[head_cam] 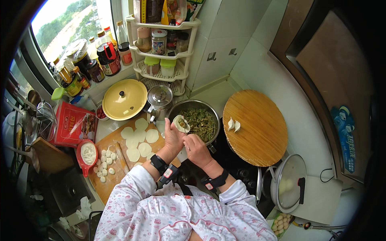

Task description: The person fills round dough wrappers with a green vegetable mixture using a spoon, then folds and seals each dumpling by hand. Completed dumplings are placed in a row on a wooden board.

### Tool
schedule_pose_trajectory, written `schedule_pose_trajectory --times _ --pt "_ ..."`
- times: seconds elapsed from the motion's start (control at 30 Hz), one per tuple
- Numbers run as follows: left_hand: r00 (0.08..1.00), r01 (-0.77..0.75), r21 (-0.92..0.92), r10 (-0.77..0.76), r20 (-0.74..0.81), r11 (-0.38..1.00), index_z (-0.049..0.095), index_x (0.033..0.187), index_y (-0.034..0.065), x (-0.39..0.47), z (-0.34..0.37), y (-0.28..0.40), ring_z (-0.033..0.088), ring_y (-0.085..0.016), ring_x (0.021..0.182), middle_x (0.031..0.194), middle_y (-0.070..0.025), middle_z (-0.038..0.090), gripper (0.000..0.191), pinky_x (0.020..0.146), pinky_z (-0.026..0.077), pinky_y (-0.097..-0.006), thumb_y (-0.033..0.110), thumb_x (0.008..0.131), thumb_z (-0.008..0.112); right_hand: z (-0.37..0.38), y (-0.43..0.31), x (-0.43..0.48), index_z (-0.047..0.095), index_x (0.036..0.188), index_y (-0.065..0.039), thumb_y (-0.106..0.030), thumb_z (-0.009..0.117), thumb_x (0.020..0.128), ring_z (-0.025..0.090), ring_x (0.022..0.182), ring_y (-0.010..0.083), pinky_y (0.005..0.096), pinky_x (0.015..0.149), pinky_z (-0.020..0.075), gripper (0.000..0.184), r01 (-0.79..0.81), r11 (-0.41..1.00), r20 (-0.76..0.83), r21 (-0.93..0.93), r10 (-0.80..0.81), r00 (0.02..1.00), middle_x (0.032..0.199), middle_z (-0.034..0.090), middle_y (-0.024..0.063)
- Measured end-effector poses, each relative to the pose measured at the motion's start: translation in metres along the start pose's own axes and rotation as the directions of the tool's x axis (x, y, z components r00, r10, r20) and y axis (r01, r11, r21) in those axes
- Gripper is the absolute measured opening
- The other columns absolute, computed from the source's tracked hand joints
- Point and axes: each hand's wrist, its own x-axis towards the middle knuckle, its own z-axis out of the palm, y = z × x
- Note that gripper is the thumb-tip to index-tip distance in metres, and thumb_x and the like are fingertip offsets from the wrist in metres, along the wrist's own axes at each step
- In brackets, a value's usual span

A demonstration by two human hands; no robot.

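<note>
On my left hand [173, 137] lies an open dough wrapper [181, 123] with green filling in it, held at the near left rim of a metal bowl [216, 116]. My right hand [196, 149] is beside it, fingers closed around what seems a thin utensil, mostly hidden, its tip at the wrapper. Chopped green filling [200, 120] is in the bowl. To the left, flat round wrappers [152, 136], small dough pieces [104, 165] and a rolling pin [121, 158] lie on a wooden board [104, 141]. Two folded dumplings [237, 126] rest on a round wooden board [259, 129] at the right.
A yellow lidded pan [124, 99] and a metal pot with a glass lid [160, 96] stand behind the board. A red bowl of flour [88, 153] is at its left edge. A glass-lidded pan [289, 183] stands at the right, and a plastic shelf rack [162, 54] in the back corner.
</note>
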Motion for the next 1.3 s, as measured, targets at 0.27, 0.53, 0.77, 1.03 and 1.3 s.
schedule_pose_trajectory --times 0.27,0.53,0.77,1.03,1.3 --pt "0.997 0.012 -0.077 -0.006 0.071 0.997 0.039 0.131 -0.0046 -0.003 0.004 0.014 0.042 -0.032 0.124 0.133 -0.0187 0.046 0.075 0.109 0.028 -0.0421 0.059 0.094 0.028 -0.013 -0.002 -0.003 0.058 0.097 -0.001 -0.008 0.048 0.093 0.059 0.07 0.0231 0.0312 0.065 0.0497 0.013 -0.173 0.943 -0.214 0.283 0.239 0.947 0.086 0.06 0.0111" --pt "0.997 0.064 -0.074 -0.061 0.049 0.995 0.037 0.132 -0.0052 -0.017 0.013 0.027 0.04 -0.032 0.127 0.134 -0.0202 0.044 0.075 0.11 0.027 -0.0422 0.059 0.094 0.026 -0.006 0.0 -0.008 0.059 0.099 0.0 -0.013 0.047 0.096 0.054 0.062 0.0072 0.0214 0.058 0.046 0.019 -0.342 0.739 -0.104 0.581 0.484 0.869 0.08 0.062 0.0043" --pt "0.998 0.064 -0.032 -0.063 0.029 0.997 0.038 0.131 -0.0046 -0.021 0.011 0.029 0.04 -0.032 0.126 0.134 -0.0197 0.045 0.076 0.11 0.027 -0.0419 0.06 0.094 0.026 0.002 -0.008 -0.01 0.06 0.098 0.0 -0.013 0.046 0.097 0.053 0.062 0.0062 0.0208 0.058 0.0459 0.02 -0.322 0.666 -0.104 0.673 0.516 0.85 0.079 0.062 0.0032" --pt "0.996 0.071 -0.081 -0.075 -0.053 0.994 0.039 0.13 -0.0057 -0.021 0.002 0.041 0.043 -0.036 0.122 0.13 -0.022 0.047 0.075 0.107 0.031 -0.0455 0.059 0.094 0.026 -0.009 0.022 -0.026 0.061 0.1 -0.001 -0.011 0.049 0.094 0.056 0.065 0.0145 0.0258 0.06 0.0472 0.017 -0.301 0.836 -0.191 0.459 0.423 0.886 0.079 0.061 0.0053" --pt "0.936 0.305 -0.053 -0.289 0.201 0.951 0.036 0.13 -0.0083 -0.046 0.033 0.045 0.042 -0.04 0.122 0.131 -0.0249 0.044 0.075 0.103 0.037 -0.049 0.057 0.095 0.028 -0.022 0.047 -0.044 0.064 0.1 -0.009 0.004 0.054 0.073 0.053 0.091 0.0262 0.0378 0.079 0.0436 0.031 -0.08 0.966 0.194 -0.247 0.13 0.972 0.094 0.055 0.0071"
